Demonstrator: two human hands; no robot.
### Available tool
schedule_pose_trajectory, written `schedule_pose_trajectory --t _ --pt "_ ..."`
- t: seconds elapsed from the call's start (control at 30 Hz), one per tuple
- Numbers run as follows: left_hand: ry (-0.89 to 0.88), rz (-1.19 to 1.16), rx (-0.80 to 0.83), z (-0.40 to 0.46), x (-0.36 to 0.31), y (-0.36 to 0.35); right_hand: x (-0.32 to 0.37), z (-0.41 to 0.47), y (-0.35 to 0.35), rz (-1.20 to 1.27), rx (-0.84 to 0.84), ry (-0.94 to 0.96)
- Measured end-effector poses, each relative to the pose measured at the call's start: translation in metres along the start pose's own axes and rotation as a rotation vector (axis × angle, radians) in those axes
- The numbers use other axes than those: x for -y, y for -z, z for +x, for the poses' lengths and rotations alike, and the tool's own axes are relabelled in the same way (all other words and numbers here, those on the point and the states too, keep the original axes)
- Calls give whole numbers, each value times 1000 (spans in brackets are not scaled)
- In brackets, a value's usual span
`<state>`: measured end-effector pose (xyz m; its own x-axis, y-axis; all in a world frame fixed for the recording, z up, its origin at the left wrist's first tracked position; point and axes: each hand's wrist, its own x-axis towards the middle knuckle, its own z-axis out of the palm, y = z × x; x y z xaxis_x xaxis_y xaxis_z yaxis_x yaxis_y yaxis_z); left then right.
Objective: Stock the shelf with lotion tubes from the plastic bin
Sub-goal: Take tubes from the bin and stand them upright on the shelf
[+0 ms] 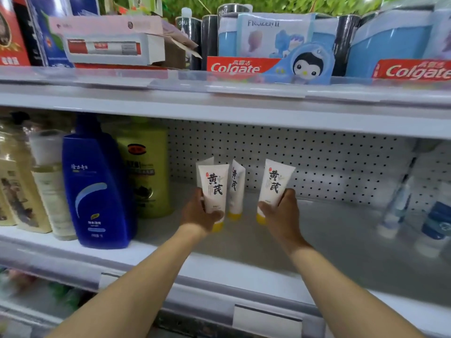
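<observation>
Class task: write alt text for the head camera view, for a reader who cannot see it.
A person's left hand and right hand each grip a white, yellow-capped lotion tube, the left tube and right tube, cap down over a white shelf. A third tube stands between them; a blue bottle stands to the left.

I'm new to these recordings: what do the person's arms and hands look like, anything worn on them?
Both forearms are bare, with no sleeves in view. The left hand and right hand show no gloves, watch, rings or bands that I can see.
</observation>
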<state>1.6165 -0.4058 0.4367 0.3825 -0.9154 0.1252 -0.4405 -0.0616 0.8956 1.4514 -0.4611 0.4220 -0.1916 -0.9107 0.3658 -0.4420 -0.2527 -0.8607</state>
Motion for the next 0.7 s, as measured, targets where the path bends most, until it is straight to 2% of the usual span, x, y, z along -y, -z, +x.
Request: schedule_pose_trajectory --t 0.4,0.57,0.7 --pt "-16 -68 17 -8 4 9 -14 14 -20 -65 131 -53" --pt "-13 -144 58 -21 1 0 -13 -9 25 -151 247 -112" --pt "-71 -154 112 -32 -12 -23 -5 -29 74 -424 329 -85"
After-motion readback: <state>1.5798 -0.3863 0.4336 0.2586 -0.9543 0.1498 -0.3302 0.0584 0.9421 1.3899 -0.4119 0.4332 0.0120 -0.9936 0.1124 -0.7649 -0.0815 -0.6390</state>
